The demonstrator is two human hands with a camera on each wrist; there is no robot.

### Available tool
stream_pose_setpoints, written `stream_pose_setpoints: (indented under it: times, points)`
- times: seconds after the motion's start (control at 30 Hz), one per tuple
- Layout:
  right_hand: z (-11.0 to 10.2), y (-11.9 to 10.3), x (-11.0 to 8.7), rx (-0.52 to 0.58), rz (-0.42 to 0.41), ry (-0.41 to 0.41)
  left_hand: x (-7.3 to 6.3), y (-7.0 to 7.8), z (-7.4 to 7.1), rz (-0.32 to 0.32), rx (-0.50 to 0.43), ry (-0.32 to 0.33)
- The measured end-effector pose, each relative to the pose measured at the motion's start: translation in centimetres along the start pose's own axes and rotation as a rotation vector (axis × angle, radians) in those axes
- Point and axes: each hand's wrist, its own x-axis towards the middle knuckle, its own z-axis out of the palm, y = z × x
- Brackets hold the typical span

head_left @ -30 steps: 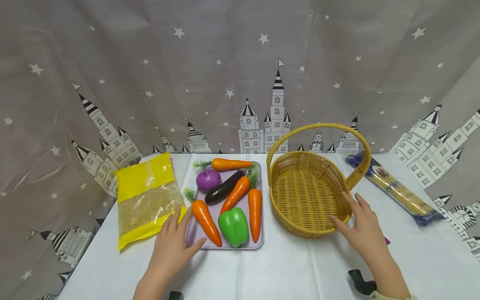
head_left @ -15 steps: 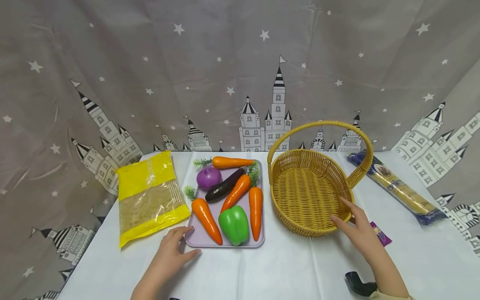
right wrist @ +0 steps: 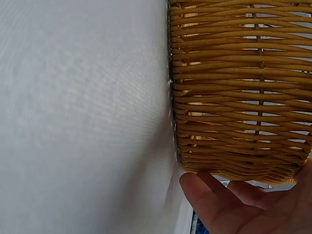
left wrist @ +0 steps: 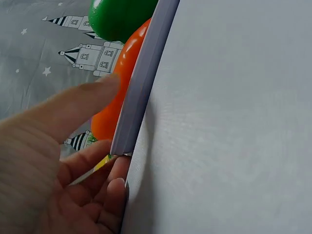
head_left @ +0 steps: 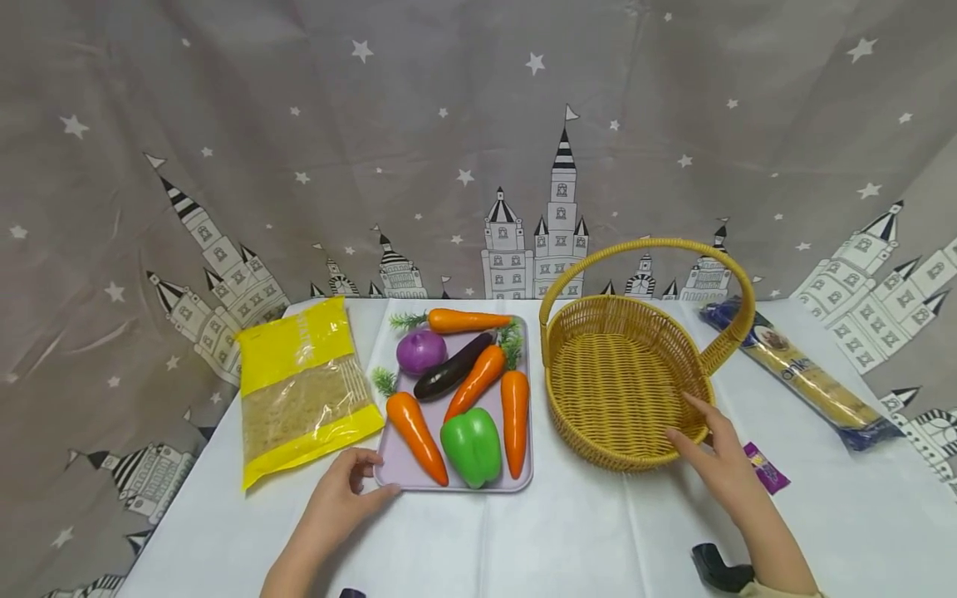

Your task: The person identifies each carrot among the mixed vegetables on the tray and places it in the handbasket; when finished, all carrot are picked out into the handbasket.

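Observation:
My left hand (head_left: 338,492) is at the front left corner of a lilac tray (head_left: 458,490). Its fingers curl against the corner and the thumb (left wrist: 100,92) lies at the front rim. On the tray lie orange carrots (head_left: 514,423), a green bell pepper (head_left: 471,448), an eggplant (head_left: 453,367) and a purple onion (head_left: 421,352). My right hand (head_left: 718,457) holds the front right side of a yellow wicker basket (head_left: 620,399), thumb and index finger over the rim. In the right wrist view, other fingers (right wrist: 209,195) touch the basket's outer wall low down.
A yellow bag (head_left: 306,390) of tan food lies left of the tray. Right of the basket is a long pasta packet (head_left: 803,374), with a small purple packet (head_left: 766,469) nearer. A black curved object (head_left: 719,569) sits by the right wrist. A grey castle-print curtain (head_left: 419,158) hangs behind.
My left hand has come back from over the tray's left side to its front corner, fingers curling in. The right hand has settled onto the basket rim. The tray and basket stay put.

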Motion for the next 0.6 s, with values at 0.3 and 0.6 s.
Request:
stream_pose_setpoints:
  times: [0.3, 0.6]
  points:
    - [-0.1, -0.2, 0.0, -0.001, -0.006, 0.004, 0.6, 1.1, 0.1, -0.075, -0.006, 0.020]
    - [0.0, 0.2, 0.0, 0.007, -0.025, 0.004, 0.5, 1.6, -0.1, -0.114, 0.071, 0.060]
